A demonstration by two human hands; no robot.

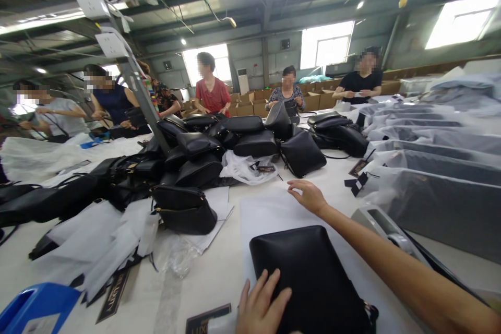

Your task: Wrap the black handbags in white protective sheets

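A black handbag (301, 271) lies flat on a sheet of white paper (254, 214) in front of me. My left hand (262, 305) rests on the near left part of the bag, fingers spread over its smooth side. Beyond the bag, my right hand (311, 197) reaches over the far part of the paper, its fingers stretched to the left and a little apart. I see nothing held in it. A metal fitting and a dark strap end show at the bag's lower right corner.
Black bags (254, 143) are heaped across the table. Bags in translucent wrapping (442, 198) stand in a row at right, near a grey tape dispenser (385, 227). At left are a small black bag (183, 210), loose tissue (90, 240) and a blue container (43, 305). Several people work opposite.
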